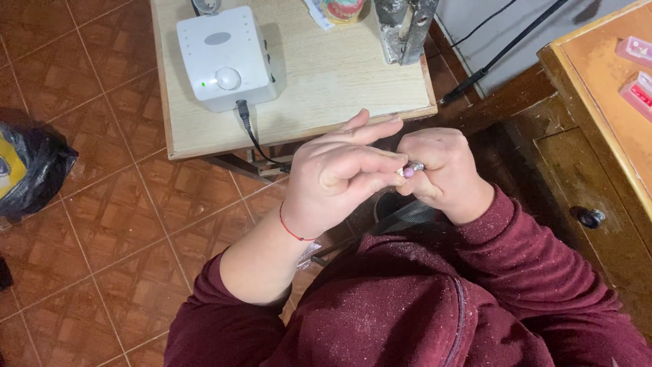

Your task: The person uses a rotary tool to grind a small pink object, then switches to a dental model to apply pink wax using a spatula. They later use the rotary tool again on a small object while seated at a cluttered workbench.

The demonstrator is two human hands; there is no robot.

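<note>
Left hand: your left hand is raised in front of your chest, fingers curled inward toward the right hand; a thin red cord circles its wrist. Whether it grips anything cannot be told.
Right hand: your right hand is clenched around a slim metal handpiece; only its silver tip shows between the two hands.
Work item: a small, smooth pink piece sits at the handpiece tip, touching your left fingertips.
Control box: a white plastic control box with rounded corners, a round knob and a small green light stands on the wooden table. A black cable leaves its front edge and drops below the table.
Containers: two pink translucent boxes rest on the brown cabinet at your right; contents cannot be told.
Floor: glossy brown tiles; a black plastic bag lies at the left.
Clothing: maroon sleeves, dusted with fine white powder.
</note>
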